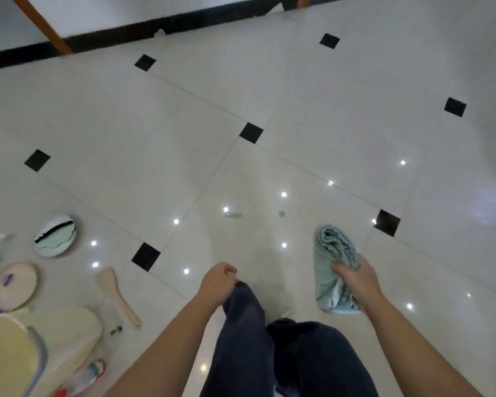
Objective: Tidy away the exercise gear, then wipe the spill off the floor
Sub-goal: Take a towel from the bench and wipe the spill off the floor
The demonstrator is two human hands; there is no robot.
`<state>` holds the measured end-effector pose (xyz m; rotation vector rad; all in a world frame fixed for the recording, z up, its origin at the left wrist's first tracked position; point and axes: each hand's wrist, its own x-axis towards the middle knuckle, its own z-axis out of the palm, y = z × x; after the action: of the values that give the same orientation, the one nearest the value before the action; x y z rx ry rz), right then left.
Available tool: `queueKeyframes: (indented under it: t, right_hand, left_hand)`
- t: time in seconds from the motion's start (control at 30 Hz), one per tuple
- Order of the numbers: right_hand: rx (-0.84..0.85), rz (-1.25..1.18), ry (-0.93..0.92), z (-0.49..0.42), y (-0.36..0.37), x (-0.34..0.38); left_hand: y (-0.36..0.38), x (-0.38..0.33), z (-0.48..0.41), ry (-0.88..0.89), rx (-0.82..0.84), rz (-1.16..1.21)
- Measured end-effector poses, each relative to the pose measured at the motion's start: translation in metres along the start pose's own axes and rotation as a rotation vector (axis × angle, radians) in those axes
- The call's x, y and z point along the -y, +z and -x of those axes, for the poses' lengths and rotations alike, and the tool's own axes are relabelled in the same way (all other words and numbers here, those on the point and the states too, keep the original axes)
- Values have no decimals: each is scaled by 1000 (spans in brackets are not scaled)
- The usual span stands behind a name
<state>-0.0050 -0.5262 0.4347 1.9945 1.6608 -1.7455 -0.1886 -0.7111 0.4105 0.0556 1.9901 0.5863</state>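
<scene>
Right hand: the right hand (355,277) has its fingers and thumb wrapped tight round a bunched-up pale green towel (331,253). The towel is held up off the floor, and its ends hang out above and below the hand.
Left hand: the left hand (218,282) is curled like a fist. It touches the top of the knee of the dark blue trousers (298,362). It is not clear if it is pinching the cloth or holding nothing.
Spill: a small green wet spot (233,215) sits on the shiny white tiled floor (298,96), in front of the hands and between them. A smaller green drop (281,213) is near it, to the right. The towel is not touching them.
Things on the left: a round white and green plate (55,234), a round pink lid (15,285), a flat wooden spoon (115,293) and a clear bottle with a red cap (89,373) lie on the floor.
</scene>
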Motion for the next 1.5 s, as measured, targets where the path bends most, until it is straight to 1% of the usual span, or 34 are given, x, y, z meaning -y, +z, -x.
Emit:
queueKeyframes:
  t: [0.1,0.2,0.3,0.43,0.53,0.6,0.67,0.73,0.8,0.87,0.93,1.03,1.07,1.23,1.4,1.5]
  right_hand:
    - [35,182,-93,-100,41,1]
    - [52,216,-132,-204,75,-22]
    - [-6,242,-156,-296,99,-59]
    - [-73,296,-194,-399,122,-106]
    - [-108,357,-223,-458,133,-132]
    - [-143,407,-296,-490,138,-141]
    - [-177,468,-372,-517,139,-147]
    - [-211,573,-412,-536,137,-148]
    - [-251,669,-390,-552,136,-151]
    - [-259,716,-371,-557,145,-156]
    - [-197,701,-424,-551,168,-162]
    - [-24,691,-606,-539,220,-167]
    - [3,708,-650,-540,234,-166]
    - [-52,807,-706,-544,257,-162]
    - [30,845,-795,-530,280,-176]
    - [26,892,-721,-538,256,-175]
  left_hand:
    - [12,-3,-99,19,-50,-170]
    - [42,8,-197,80,-78,-323]
    - [81,28,-285,151,-98,-490]
    - [126,57,-392,386,-136,-817]
    - [149,81,-453,694,-191,-961]
    - [163,97,-491,800,-218,-1100]
    - [174,108,-524,863,-234,-1154]
    - [177,112,-540,879,-226,-1192]
    - [181,115,-551,868,-210,-1207]
    - [184,118,-560,890,-208,-1169]
    - [185,121,-563,912,-206,-1098]
    - [185,120,-563,915,-203,-1087]
    - [184,120,-563,910,-220,-1091]
    - [175,142,-559,891,-325,-1089]
    - [164,156,-561,880,-408,-1042]
    - [157,164,-558,908,-432,-990]
